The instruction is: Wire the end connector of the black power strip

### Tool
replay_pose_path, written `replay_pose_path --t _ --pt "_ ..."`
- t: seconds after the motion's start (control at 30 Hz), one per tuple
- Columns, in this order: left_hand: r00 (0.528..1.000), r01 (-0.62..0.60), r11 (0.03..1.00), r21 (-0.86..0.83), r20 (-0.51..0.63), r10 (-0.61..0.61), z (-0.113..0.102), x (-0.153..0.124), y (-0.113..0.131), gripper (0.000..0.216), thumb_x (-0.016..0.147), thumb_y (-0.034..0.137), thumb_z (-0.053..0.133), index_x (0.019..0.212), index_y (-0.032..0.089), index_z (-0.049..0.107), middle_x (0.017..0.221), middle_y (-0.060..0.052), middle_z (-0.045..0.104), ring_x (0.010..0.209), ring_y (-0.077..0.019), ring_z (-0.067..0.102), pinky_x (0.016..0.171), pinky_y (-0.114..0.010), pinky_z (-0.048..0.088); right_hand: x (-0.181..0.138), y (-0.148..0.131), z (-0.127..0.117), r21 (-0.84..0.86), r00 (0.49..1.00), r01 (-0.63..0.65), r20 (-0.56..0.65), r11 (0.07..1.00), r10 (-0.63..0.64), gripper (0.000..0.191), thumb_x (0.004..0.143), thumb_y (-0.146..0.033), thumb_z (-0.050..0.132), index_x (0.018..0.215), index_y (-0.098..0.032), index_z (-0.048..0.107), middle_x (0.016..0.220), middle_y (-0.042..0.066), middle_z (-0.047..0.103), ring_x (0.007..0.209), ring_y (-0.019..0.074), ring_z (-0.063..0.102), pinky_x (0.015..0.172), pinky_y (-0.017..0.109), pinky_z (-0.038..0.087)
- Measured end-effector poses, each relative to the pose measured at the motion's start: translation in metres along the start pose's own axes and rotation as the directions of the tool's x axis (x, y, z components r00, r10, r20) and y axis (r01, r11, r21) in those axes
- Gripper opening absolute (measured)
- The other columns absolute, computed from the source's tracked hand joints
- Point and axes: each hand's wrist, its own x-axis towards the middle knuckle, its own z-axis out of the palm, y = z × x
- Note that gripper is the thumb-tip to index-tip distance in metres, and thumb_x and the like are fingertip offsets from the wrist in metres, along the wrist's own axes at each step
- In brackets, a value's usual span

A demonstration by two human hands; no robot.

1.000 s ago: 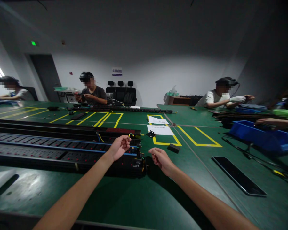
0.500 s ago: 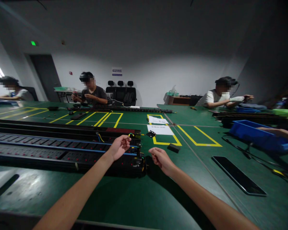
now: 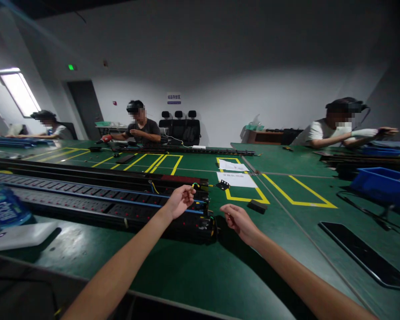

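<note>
Long black power strips with rows of sockets and red dots lie side by side in front of me, with blue edges between them. Over their right end, my left hand is closed in a pinch on a short yellow-green wire. A black bracket plate with holes sticks out past that end, joined by a yellow-green lead. My right hand is just right of the strip ends, thumb and fingers pressed together; anything between them is too small to make out.
On the green table are a small black block, paper sheets, a phone, a blue bin with black cables, a white device and a bottle. Several co-workers sit across the table.
My view has swung left, bringing the bottle into sight. Both hands keep nearly the same pose by the strip ends. A co-worker at the back now has an arm out at a red tool.
</note>
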Motion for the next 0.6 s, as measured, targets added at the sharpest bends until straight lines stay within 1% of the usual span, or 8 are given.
replay_pose_path --t 0.33,0.6 --pt "1.000 0.004 1.000 -0.006 0.005 -0.004 0.0015 -0.0017 0.0006 0.015 0.084 0.009 0.057 0.071 0.009 0.062 0.067 -0.003 0.061 0.049 -0.0048 0.051 0.049 -0.018 0.045 -0.0016 -0.0024 0.0020 -0.002 1.000 0.008 -0.010 1.000 -0.008 0.025 0.063 -0.036 0.073 0.075 -0.019 0.060 0.054 -0.008 0.043 0.045 0.0062 0.034 0.041 0.021 0.018" --pt "1.000 0.001 1.000 -0.005 0.000 -0.001 0.0007 -0.0008 0.0000 0.012 0.083 0.009 0.058 0.072 0.009 0.063 0.068 -0.003 0.062 0.049 -0.0049 0.052 0.051 -0.018 0.046 -0.0014 -0.0015 0.0010 0.005 1.000 -0.001 -0.017 1.000 0.001 0.025 0.063 -0.036 0.073 0.075 -0.018 0.060 0.054 -0.008 0.044 0.045 0.0056 0.035 0.041 0.020 0.019"
